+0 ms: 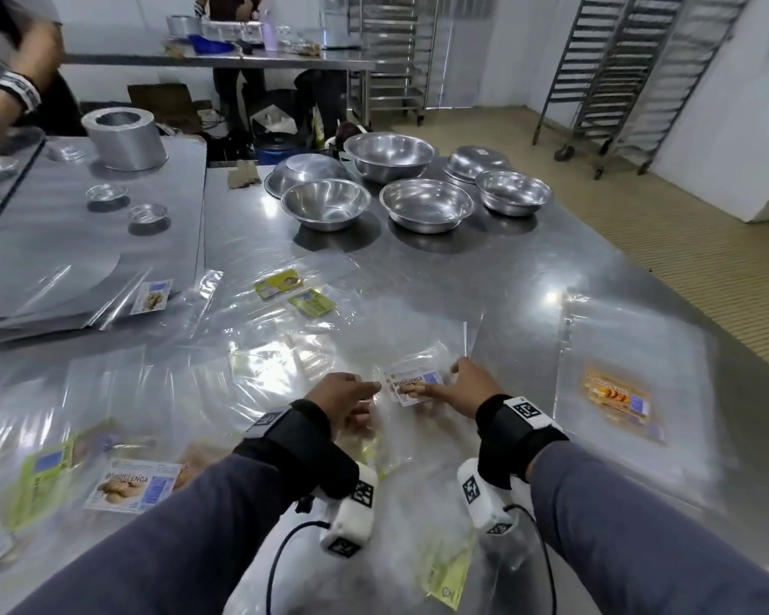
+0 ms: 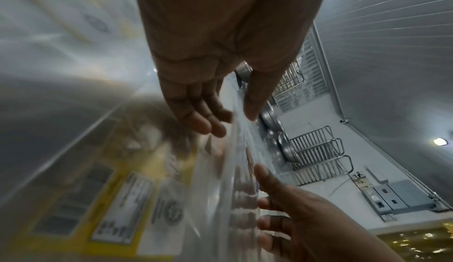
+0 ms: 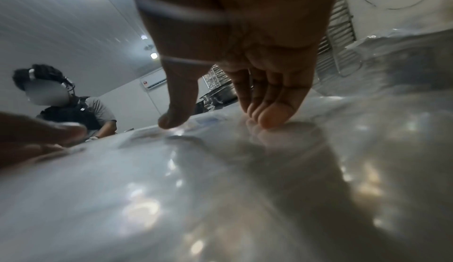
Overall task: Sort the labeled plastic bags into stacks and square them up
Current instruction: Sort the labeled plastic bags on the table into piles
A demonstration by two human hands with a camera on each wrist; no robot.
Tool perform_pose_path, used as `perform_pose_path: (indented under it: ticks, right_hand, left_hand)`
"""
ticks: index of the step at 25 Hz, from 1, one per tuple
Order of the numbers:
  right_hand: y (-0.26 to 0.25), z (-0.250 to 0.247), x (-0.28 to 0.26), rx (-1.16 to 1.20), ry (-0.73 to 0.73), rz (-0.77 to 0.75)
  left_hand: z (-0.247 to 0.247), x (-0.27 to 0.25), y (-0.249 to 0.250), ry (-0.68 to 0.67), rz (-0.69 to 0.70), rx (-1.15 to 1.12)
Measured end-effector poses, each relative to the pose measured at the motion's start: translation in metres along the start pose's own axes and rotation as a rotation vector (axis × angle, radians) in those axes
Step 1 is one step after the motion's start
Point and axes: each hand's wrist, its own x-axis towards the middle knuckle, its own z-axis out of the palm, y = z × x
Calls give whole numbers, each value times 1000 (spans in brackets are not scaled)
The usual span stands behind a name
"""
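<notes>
Fingers [image 3: 267,115] of the right hand [image 1: 465,390] lie straight and close together, tips pressed flat on a clear bag, thumb spread to the side. Left hand [image 1: 342,399] sits opposite, its fingers loosely extended along the film's near edge; whether they pinch it or only touch it cannot be told, since the left wrist view is blurred.

Across the steel table [image 1: 529,259] bags lie loose and overlapping. At the right a single orange-labelled bag [image 1: 618,395] lies apart, flat and fairly square. At the near left several bags overlap untidily, among them a white-labelled bag [image 1: 132,483] that looks to match the one in hand. Between the 2 hands lies the bag being worked, marked by its white label [image 1: 411,386].

To do this step well, I would keep the right palm low so the slippery film cannot skate, slide rather than lift, and bring both hands to opposite edges before nudging corners into line. Static cling may drag a neighbouring bag along.
</notes>
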Motion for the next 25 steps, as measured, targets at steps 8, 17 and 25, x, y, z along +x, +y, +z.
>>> perform_pose_path:
  ticks: [8,17,25]
  right_hand:
    - [7,-6,-9,97,-7,47]
    - [-17,-7,-19,418,49,37]
    - [-22,-11,-19,983,-307,151]
  left_hand:
    - [-6,-1,5,8,130,27]
    - [-56,0,14,-62,125,-234]
    - [-49,-5,20,-234,195,-254]
